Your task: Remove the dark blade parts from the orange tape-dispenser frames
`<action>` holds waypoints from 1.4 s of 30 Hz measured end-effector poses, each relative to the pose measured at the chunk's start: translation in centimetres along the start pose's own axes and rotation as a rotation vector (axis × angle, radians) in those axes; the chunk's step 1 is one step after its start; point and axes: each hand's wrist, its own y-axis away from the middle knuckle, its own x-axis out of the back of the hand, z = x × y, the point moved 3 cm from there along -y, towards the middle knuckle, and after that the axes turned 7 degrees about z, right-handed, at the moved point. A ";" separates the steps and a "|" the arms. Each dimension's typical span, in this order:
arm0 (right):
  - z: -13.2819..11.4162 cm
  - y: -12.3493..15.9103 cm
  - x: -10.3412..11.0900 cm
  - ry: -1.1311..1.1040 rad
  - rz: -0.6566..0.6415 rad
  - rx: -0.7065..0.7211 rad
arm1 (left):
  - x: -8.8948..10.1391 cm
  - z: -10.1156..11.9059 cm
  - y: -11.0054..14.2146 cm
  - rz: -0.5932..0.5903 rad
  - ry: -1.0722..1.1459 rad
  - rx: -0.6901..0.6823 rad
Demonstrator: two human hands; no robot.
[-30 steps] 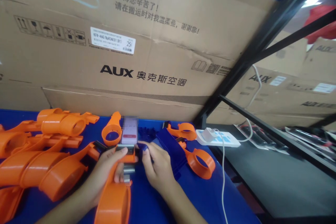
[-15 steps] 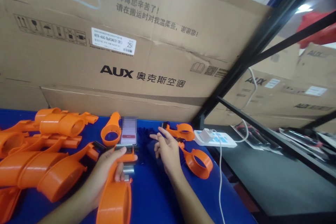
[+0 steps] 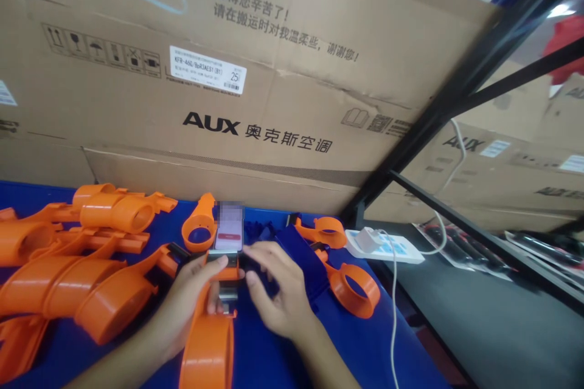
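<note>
My left hand [image 3: 194, 285] is closed around an orange tape dispenser [image 3: 208, 349], thumb on its dark roller end and the wide ring hanging toward me. No tape roll shows on it. Close to the right of that end is my right hand [image 3: 283, 292], thumb and forefinger apart; its other fingers are partly hidden. The space between them is dark blue, and I make out no held piece. Just beyond the dispenser, a phone [image 3: 229, 237] with a lit screen stands tilted. Behind my right hand lie small dark blue pieces [image 3: 260, 230] and a blue plastic sheet or bag [image 3: 310, 267].
Several orange tape dispensers [image 3: 109, 304] are heaped at the left. One more dispenser [image 3: 199, 228] lies beside the phone, and two others [image 3: 358, 289] sit at the right. A power strip [image 3: 387, 246] with a white cable, a black rack post [image 3: 424, 115] and a large carton [image 3: 255, 73] border the table.
My right hand left the dispenser with a blue piece at its fingertips, reached right over the blue pieces with fingers spread, and came back. My left hand keeps its hold. The view shifted slightly.
</note>
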 end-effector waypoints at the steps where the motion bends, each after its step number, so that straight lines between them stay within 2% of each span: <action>1: -0.3 0.1 -0.4 0.021 -0.032 0.046 | 0.0 0.0 -0.1 -0.006 0.015 -0.012; 3: -0.5 0.3 -1.1 0.059 -0.058 0.068 | 0.0 0.1 -0.2 -0.015 0.019 -0.035; 8: 0.0 0.2 -1.6 0.040 -0.085 0.002 | 0.1 0.1 -0.1 -0.042 -0.043 -0.058; 12: 0.5 -0.3 -0.4 0.067 0.001 -0.051 | 0.6 1.2 -0.1 -0.024 -0.051 -0.076; 16: 1.7 -0.9 1.2 0.222 0.105 -0.124 | 1.4 3.5 -0.2 -0.041 0.132 -0.038; 18: 2.1 -1.0 1.4 0.257 0.070 -0.112 | 1.7 4.6 -0.1 -0.058 0.213 -0.076; 21: 2.4 -0.9 0.7 0.258 -0.048 -0.054 | 1.9 5.3 0.0 -0.090 0.268 -0.147; 25: 2.2 0.0 -1.5 0.229 -0.136 -0.018 | 1.9 4.9 0.2 -0.142 0.269 -0.113; 29: 2.5 0.7 -3.0 0.227 -0.126 -0.106 | 1.4 4.4 0.4 -0.152 0.244 -0.024; 33: 2.4 0.7 -2.8 0.166 -0.085 -0.170 | 1.2 4.0 0.4 -0.067 0.151 -0.075; 38: 1.6 0.0 -1.7 -0.001 0.016 -0.238 | 1.2 2.4 -0.4 0.005 -0.109 -0.137; 42: 1.3 0.0 -2.0 -0.252 -0.019 -0.353 | 0.8 0.8 -0.3 -0.021 -0.230 -0.199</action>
